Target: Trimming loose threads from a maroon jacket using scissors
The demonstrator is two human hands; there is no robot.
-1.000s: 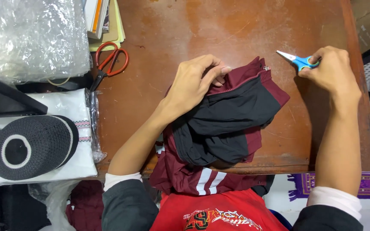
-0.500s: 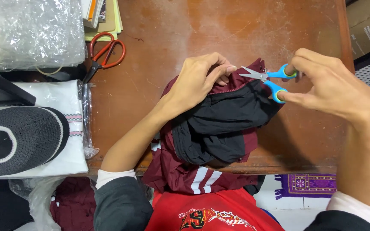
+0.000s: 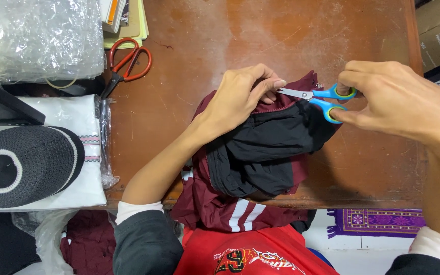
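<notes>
Left hand [image 3: 240,97] clamped on maroon-and-black garment [image 3: 260,153], fingers [image 3: 268,84] pinching the maroon edge near the zipper line. Right hand [image 3: 398,102] gripping small blue-handled scissors [image 3: 317,95], thumb and finger through the loops, blades nearly shut, tip pointing to 9 o'clock and touching the pinched fabric just beside the left fingertips. Garment bunched at centre of wooden bench [image 3: 204,51], lower part with white stripes hanging over the 6 o'clock edge. Larger red-handled scissors [image 3: 128,63] lying at 10 o'clock, well apart. Black-and-white knitted cap [image 3: 21,165] on folded white cloth [image 3: 77,153] at 9 o'clock. Clear plastic wrap [image 3: 36,35] at 11 o'clock.
</notes>
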